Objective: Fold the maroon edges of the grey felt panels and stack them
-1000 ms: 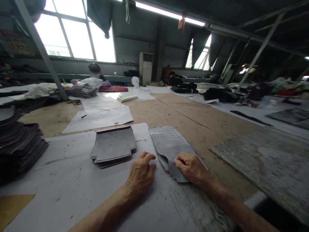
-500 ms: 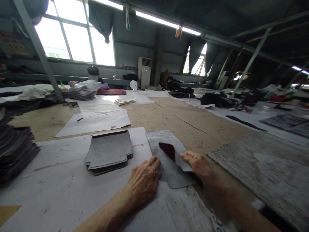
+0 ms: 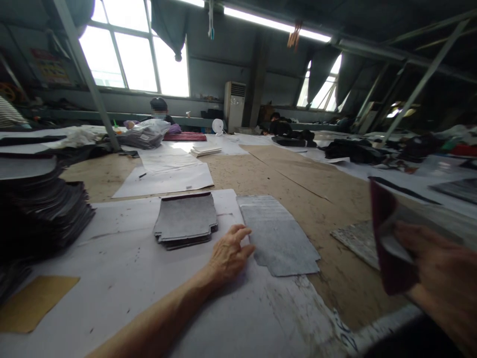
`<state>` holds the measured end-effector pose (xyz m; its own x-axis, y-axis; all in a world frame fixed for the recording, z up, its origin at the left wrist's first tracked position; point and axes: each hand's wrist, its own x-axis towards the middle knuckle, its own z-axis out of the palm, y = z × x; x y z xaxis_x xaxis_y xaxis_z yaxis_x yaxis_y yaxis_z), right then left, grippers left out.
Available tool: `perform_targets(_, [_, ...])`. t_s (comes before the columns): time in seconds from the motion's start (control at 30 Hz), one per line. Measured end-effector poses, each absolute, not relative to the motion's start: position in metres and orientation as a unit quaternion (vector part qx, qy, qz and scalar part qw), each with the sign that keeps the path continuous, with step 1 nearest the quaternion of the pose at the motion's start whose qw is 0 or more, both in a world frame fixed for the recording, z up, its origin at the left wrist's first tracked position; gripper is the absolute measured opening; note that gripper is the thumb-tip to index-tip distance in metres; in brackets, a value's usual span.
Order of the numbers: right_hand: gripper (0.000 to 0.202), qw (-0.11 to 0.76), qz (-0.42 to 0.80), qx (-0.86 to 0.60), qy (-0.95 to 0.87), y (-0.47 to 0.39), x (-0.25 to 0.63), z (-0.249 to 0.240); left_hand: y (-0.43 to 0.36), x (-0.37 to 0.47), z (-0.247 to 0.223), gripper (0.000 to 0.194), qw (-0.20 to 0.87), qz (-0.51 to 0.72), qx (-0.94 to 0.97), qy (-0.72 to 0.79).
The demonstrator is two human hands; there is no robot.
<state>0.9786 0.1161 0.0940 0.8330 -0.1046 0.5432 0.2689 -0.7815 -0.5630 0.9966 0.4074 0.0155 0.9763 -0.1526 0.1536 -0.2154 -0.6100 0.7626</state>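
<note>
At the right edge, my right hand [image 3: 436,273] is closed on a cut fabric piece [image 3: 391,248], maroon on one face and grey on the other, bent over and held off the table. My left hand [image 3: 231,253] rests on the white paper with its fingers apart, its fingertips at the left edge of a flat grey panel [image 3: 283,238]. That panel has notched lower corners and faint ridges along its far end. Left of the hand lies a small stack of grey cut pieces [image 3: 186,219] with a maroon far edge.
A tall pile of dark cut pieces [image 3: 48,219] stands at the left, with a tan card [image 3: 39,303] in front. A mottled grey board [image 3: 356,241] lies at the right. Across the table are white sheets [image 3: 167,179], a small white fan [image 3: 217,127] and a seated person [image 3: 159,112].
My right hand has lifted the maroon-and-grey fabric piece off the grey panel and carried it right. My left hand stays by the panel, its fingers now more spread. The view has turned slightly left.
</note>
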Motion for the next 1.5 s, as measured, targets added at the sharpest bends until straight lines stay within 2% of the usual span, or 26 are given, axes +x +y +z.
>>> perform_targets(0.07, [0.016, 0.326, -0.266, -0.905, -0.059, 0.157, 0.963, 0.073, 0.421, 0.999, 0.018, 0.047, 0.478, -0.015, 0.875, -0.081])
perform_targets(0.17, [0.020, 0.291, -0.272, -0.883, -0.246, 0.227, 0.932, 0.043, 0.448, 0.992, 0.027, 0.064, 0.521, -0.094, 0.846, -0.071])
perform_targets(0.27, [0.022, 0.252, -0.276, -0.849, -0.374, 0.283, 0.903, 0.018, 0.474, 0.973, 0.039, 0.046, 0.507, -0.127, 0.851, -0.058])
perform_targets(0.37, [0.020, 0.230, -0.300, -0.837, -0.396, 0.324, 0.883, -0.001, 0.493, 0.951, 0.046, 0.024, 0.457, -0.116, 0.881, -0.043])
perform_targets(0.47, [0.022, 0.244, -0.327, -0.830, -0.380, 0.359, 0.869, -0.017, 0.504, 0.932, 0.046, 0.026, 0.405, -0.072, 0.911, -0.022])
perform_targets(0.57, [0.022, 0.308, -0.320, -0.817, -0.367, 0.380, 0.861, -0.027, 0.509, 0.917, 0.039, 0.028, 0.367, -0.019, 0.930, -0.007])
perform_targets(0.67, [0.027, 0.393, -0.277, -0.759, -0.440, 0.375, 0.869, -0.021, 0.511, 0.907, 0.033, 0.032, 0.343, 0.019, 0.939, -0.022])
perform_targets(0.73, [0.025, 0.407, -0.221, -0.742, -0.485, 0.358, 0.887, -0.008, 0.511, 0.903, 0.031, 0.032, 0.329, 0.037, 0.943, -0.042])
perform_targets(0.8, [0.019, 0.353, -0.194, -0.788, -0.466, 0.339, 0.912, 0.008, 0.510, 0.901, 0.029, 0.029, 0.319, 0.050, 0.944, -0.062])
perform_targets(0.93, [0.021, 0.230, -0.227, -0.815, -0.480, 0.316, 0.957, 0.025, 0.510, 0.900, 0.025, 0.029, 0.249, 0.090, 0.957, -0.116])
perform_targets(1.07, [0.018, 0.207, -0.206, -0.797, -0.528, 0.315, 0.972, 0.021, 0.514, 0.899, 0.020, 0.029, 0.197, 0.138, 0.951, -0.193])
perform_targets(1.2, [0.024, 0.180, -0.277, -0.753, -0.569, 0.311, 0.971, 0.015, 0.517, 0.896, 0.016, 0.030, 0.168, 0.173, 0.932, -0.270])
perform_targets(1.5, [0.028, 0.107, -0.295, -0.741, -0.594, 0.305, 0.965, 0.014, 0.520, 0.895, 0.014, 0.029, 0.115, 0.136, 0.933, -0.311])
